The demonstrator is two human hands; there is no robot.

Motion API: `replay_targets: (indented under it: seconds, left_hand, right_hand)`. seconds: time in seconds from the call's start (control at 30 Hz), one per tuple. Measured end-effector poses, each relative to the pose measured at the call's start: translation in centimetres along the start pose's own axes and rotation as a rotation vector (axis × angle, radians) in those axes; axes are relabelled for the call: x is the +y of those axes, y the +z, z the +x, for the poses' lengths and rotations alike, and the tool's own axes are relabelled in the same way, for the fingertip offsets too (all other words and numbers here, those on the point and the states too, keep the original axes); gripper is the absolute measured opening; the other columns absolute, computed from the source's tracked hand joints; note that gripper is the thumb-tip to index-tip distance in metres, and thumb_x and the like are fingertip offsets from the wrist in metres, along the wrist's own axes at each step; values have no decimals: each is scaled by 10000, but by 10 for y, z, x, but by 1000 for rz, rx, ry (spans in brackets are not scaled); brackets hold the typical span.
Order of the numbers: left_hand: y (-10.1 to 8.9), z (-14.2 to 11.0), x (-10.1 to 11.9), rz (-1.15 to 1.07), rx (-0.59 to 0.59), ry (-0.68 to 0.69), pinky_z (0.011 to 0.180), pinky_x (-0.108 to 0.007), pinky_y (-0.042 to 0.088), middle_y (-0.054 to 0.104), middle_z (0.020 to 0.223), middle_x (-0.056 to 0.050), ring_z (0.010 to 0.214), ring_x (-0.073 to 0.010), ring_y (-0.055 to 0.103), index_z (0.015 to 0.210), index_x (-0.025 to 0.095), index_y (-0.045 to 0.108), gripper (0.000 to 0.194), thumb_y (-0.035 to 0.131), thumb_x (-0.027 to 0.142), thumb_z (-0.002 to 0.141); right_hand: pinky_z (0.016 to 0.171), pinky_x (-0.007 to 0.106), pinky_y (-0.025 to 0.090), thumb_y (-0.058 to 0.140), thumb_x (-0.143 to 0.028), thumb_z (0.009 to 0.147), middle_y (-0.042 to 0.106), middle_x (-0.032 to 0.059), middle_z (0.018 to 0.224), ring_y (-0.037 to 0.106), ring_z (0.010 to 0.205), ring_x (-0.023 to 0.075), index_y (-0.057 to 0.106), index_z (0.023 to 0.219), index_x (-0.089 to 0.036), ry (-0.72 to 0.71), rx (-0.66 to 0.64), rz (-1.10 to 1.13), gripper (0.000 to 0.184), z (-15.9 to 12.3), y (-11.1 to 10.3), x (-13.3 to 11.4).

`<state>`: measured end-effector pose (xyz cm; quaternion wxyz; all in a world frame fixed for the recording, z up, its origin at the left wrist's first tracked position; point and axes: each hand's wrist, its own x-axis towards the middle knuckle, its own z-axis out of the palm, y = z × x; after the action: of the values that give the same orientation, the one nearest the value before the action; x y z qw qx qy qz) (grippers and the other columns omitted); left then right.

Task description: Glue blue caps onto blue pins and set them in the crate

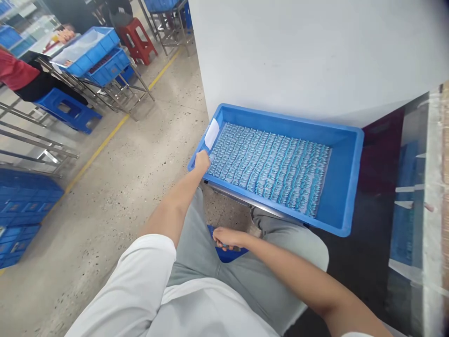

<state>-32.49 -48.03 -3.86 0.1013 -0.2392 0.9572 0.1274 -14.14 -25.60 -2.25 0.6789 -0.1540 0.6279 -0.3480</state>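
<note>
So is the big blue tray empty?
No, the blue tray is filled with rows of small light-blue pieces, and the left hand grips its corner.

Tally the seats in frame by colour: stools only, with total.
Blue stools: 2, one under the person's right hand between the knees, one across the aisle
Red stools: 1, far back by the metal frames
Total: 3

i see a metal rack (238, 199) carrying a blue tray (345, 187), its near rail showing under the tray's front edge. rows of small light-blue pieces (270, 166) and a white slip (212, 133) lie inside the tray.
</note>
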Motion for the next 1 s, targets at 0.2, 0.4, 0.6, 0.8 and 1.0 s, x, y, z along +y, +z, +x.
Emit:
replay_targets:
  seconds: [0.2,0.4,0.6,0.8,1.0]
  left_hand:
    - [6,6,3,43,7,-7,877,-423,542,621,1178,-96,1029,-207,624,1184,145,590,337,578,352,919]
    - [16,17,3,83,6,-10,873,-422,543,623,1170,-99,1024,-206,626,1175,137,593,335,584,349,916]
    - [22,30,4,99,-10,2,880,-416,540,643,1133,-91,1019,-203,633,1129,127,615,303,583,342,918]
    - [25,34,6,107,-11,-16,890,-422,539,645,1145,-92,1029,-205,635,1139,135,615,313,585,352,916]
    - [27,36,9,106,-6,-10,924,-382,527,676,1106,-139,1070,-224,644,1119,91,645,293,560,301,934]
  right_hand:
    - [703,312,557,556,-357,953,656,54,984,645,801,146,612,1119,-147,-39,-39,-25,274,13,10,12]
    - [467,182,361,560,-280,899,597,-31,609,469,455,64,693,957,-163,-123,14,-87,186,23,11,25]
    - [626,225,421,619,-257,833,696,22,694,589,626,128,744,934,-158,-200,80,-168,189,25,9,27]
    - [700,238,444,613,-227,809,736,39,719,653,699,157,745,951,-159,-228,92,-224,205,25,7,26]
    - [725,242,449,593,-233,821,751,41,737,674,752,164,740,951,-163,-228,95,-253,209,24,7,26]
